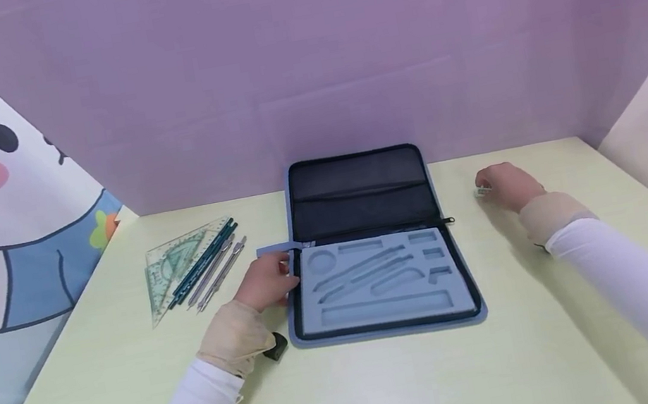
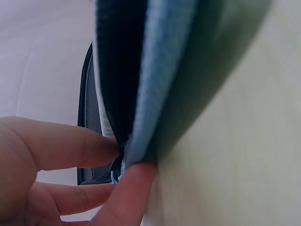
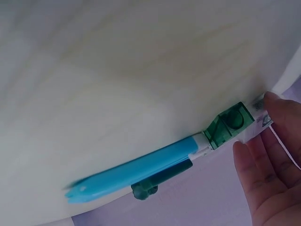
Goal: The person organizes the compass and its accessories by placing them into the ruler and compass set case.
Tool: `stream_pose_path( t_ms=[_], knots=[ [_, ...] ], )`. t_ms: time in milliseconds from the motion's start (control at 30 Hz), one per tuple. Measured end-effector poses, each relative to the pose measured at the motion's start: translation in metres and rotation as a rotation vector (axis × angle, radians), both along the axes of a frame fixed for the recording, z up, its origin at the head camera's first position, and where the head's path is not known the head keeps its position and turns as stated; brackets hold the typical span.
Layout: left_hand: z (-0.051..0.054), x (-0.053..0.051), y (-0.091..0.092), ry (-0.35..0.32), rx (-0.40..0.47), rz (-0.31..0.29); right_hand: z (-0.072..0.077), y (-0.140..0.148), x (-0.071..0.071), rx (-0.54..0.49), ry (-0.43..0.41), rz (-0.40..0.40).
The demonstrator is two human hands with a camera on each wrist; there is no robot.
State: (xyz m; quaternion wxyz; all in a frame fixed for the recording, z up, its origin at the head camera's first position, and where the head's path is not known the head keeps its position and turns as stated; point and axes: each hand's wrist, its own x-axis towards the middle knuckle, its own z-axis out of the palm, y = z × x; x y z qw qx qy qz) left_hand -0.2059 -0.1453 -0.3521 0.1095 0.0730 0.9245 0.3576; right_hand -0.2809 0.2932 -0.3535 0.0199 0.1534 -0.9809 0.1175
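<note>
A blue zip case [image 1: 391, 331] lies unfolded on the table, its grey foam insert [image 1: 340, 299] full of shaped hollows and its black mesh lid [image 1: 358, 189] tipped back. My left hand [image 1: 266, 281] pinches the case's left edge between thumb and fingers; the left wrist view shows this zipped edge [image 2: 162, 80] up close. Far to the right, my right hand [image 1: 509, 185] pinches a small white eraser [image 3: 257, 126]. Beside the eraser, in the right wrist view, are a green sharpener [image 3: 230, 125], a bright blue pen-shaped piece [image 3: 136, 169] and a dark green clip-like piece [image 3: 162, 180].
Left of the case lie clear set squares [image 1: 159, 276], dark green pencils [image 1: 205, 261] and silver compasses [image 1: 222, 274]. A zip pull [image 1: 448, 220] sticks out at the case's right side. Purple cloth [image 1: 341, 70] hangs behind the table.
</note>
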Motion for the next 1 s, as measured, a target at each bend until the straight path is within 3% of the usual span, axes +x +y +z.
stream_pose_path(
  t_ms=[300, 500, 767, 1000],
  knots=[
    [-0.011, -0.006, -0.003, 0.019, 0.025, -0.017, -0.006, 0.003, -0.004, 0.004, 0.016, 0.026],
    [-0.005, -0.002, 0.001, -0.006, 0.005, 0.016, -0.001, -0.003, 0.0, -0.019, -0.005, 0.044],
    [-0.003, -0.002, 0.001, 0.004, -0.045, 0.021, 0.007, -0.024, 0.012, -0.043, 0.019, 0.138],
    [-0.005, -0.004, 0.0, -0.012, -0.036, 0.022, 0.017, -0.047, 0.025, -0.085, 0.031, 0.246]
  ],
)
